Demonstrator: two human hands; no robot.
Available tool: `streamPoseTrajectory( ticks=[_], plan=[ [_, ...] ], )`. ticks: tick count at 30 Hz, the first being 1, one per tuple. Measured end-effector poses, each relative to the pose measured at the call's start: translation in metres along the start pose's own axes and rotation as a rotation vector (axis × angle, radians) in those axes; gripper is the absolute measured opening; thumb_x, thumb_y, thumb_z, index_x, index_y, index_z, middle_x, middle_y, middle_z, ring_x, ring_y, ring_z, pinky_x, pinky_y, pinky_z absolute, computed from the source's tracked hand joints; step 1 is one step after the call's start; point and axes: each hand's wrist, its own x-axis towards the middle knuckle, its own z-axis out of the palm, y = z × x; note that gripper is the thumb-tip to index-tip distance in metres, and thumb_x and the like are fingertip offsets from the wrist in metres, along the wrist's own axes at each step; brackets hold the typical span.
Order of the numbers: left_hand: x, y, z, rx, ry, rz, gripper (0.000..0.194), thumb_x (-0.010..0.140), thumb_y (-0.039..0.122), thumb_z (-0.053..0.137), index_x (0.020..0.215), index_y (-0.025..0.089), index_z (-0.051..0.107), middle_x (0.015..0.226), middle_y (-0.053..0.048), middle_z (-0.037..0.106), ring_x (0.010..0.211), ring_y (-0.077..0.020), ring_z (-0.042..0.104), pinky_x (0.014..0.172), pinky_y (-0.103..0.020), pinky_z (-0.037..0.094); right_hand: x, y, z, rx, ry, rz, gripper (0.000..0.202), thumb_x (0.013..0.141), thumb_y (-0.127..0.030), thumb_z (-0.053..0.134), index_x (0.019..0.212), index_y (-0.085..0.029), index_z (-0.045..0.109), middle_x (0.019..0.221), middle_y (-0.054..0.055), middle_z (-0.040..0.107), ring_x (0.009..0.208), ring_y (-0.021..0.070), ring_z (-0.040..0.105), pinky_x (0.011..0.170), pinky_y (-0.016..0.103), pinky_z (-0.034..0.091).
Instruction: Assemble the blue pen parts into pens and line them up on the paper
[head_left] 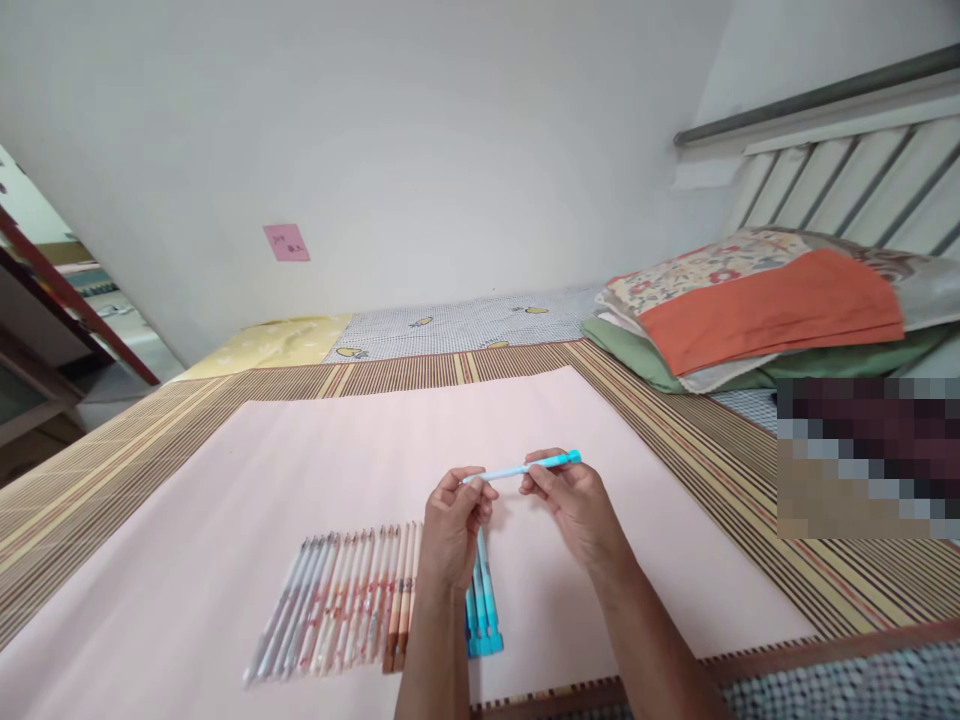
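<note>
A slim pen [517,469], pale at its left part and bright blue at its right end, is held nearly level above a pink sheet [360,440]. My left hand [457,515] pinches its pale left end. Around the blue part on the right, the fingers of my right hand [574,500] are closed. Below, a row of pens [337,600] lies side by side on the sheet, with grey, whitish, reddish and brown ones. Several blue pens [486,600] lie at the row's right end, partly hidden by my left hand and forearm.
The sheet lies on a striped bamboo mat [675,450]. Folded bedding with an orange cloth [780,310] is piled at the right, near a white radiator [855,180]. A pink note [286,243] is on the wall. A yellow cloth [277,342] lies along the back.
</note>
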Motion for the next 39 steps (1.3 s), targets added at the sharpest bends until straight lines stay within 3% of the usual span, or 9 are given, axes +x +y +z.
streamPoseTrajectory(
  ticks=[9, 12, 18, 22, 26, 31, 35, 39],
  plan=[
    [0.0, -0.004, 0.003, -0.004, 0.083, -0.049, 0.043, 0.064, 0.043, 0.09, 0.071, 0.014, 0.058, 0.06, 0.0, 0.065, 0.044, -0.0045, 0.049, 0.043, -0.015, 0.034, -0.002, -0.001, -0.005, -0.178, -0.06, -0.022, 0.026, 0.075, -0.036, 0.084, 0.093, -0.021, 0.074, 0.07, 0.001, 0.072, 0.069, 0.0174, 0.066, 0.068, 0.029, 0.049],
    [-0.001, -0.007, 0.007, -0.024, 0.072, -0.047, 0.04, 0.064, 0.042, 0.09, 0.076, 0.014, 0.063, 0.064, -0.002, 0.068, 0.049, -0.0057, 0.052, 0.047, -0.016, 0.037, -0.002, -0.002, -0.003, -0.189, -0.044, -0.023, 0.024, 0.074, -0.037, 0.085, 0.089, -0.021, 0.075, 0.069, 0.001, 0.071, 0.068, 0.0173, 0.065, 0.07, 0.031, 0.05],
    [-0.003, -0.015, 0.011, -0.036, 0.034, 0.002, 0.038, 0.061, 0.029, 0.092, 0.091, 0.015, 0.073, 0.077, -0.004, 0.073, 0.066, -0.0084, 0.06, 0.07, -0.02, 0.048, -0.002, -0.003, 0.003, -0.125, 0.043, -0.021, 0.024, 0.079, -0.041, 0.081, 0.076, -0.019, 0.073, 0.062, -0.001, 0.063, 0.06, 0.0128, 0.055, 0.06, 0.027, 0.044],
    [-0.004, -0.018, 0.013, -0.064, 0.019, -0.002, 0.035, 0.06, 0.027, 0.092, 0.089, 0.017, 0.075, 0.073, 0.0, 0.069, 0.068, -0.0087, 0.061, 0.072, -0.02, 0.047, -0.002, 0.001, 0.012, -0.013, 0.092, 0.018, 0.031, 0.074, -0.045, 0.084, 0.07, -0.018, 0.069, 0.056, -0.001, 0.06, 0.053, 0.0113, 0.051, 0.053, 0.026, 0.04],
    [-0.004, -0.018, 0.013, -0.069, 0.011, 0.012, 0.033, 0.062, 0.027, 0.091, 0.091, 0.017, 0.077, 0.073, 0.0, 0.068, 0.069, -0.0094, 0.06, 0.073, -0.021, 0.047, -0.002, 0.005, 0.017, 0.101, 0.129, 0.06, 0.033, 0.069, -0.044, 0.088, 0.071, -0.017, 0.07, 0.058, 0.0, 0.063, 0.055, 0.012, 0.055, 0.052, 0.025, 0.043],
    [-0.005, -0.015, 0.015, 0.052, -0.027, 0.066, 0.024, 0.069, 0.027, 0.085, 0.089, 0.017, 0.076, 0.075, -0.001, 0.069, 0.072, -0.011, 0.06, 0.075, -0.023, 0.048, -0.002, 0.005, 0.02, 0.207, 0.159, 0.156, 0.033, 0.064, -0.041, 0.092, 0.077, -0.016, 0.075, 0.08, 0.006, 0.074, 0.064, 0.0137, 0.064, 0.053, 0.025, 0.046],
    [-0.007, -0.014, 0.018, 0.03, -0.001, 0.038, 0.043, 0.065, 0.028, 0.088, 0.104, 0.019, 0.071, 0.081, -0.001, 0.069, 0.072, -0.0123, 0.062, 0.074, -0.025, 0.051, -0.002, 0.005, 0.02, 0.164, 0.169, 0.121, 0.032, 0.063, -0.042, 0.091, 0.073, -0.016, 0.075, 0.068, 0.004, 0.072, 0.062, 0.0152, 0.064, 0.06, 0.03, 0.052],
    [-0.005, -0.017, 0.017, 0.063, 0.042, -0.014, 0.037, 0.074, 0.047, 0.081, 0.076, 0.014, 0.064, 0.066, -0.001, 0.062, 0.056, -0.0096, 0.054, 0.056, -0.022, 0.043, -0.001, 0.005, 0.017, -0.01, 0.237, 0.049, 0.036, 0.063, -0.045, 0.091, 0.076, -0.016, 0.076, 0.065, 0.004, 0.071, 0.063, 0.0173, 0.066, 0.066, 0.033, 0.055]
  ],
)
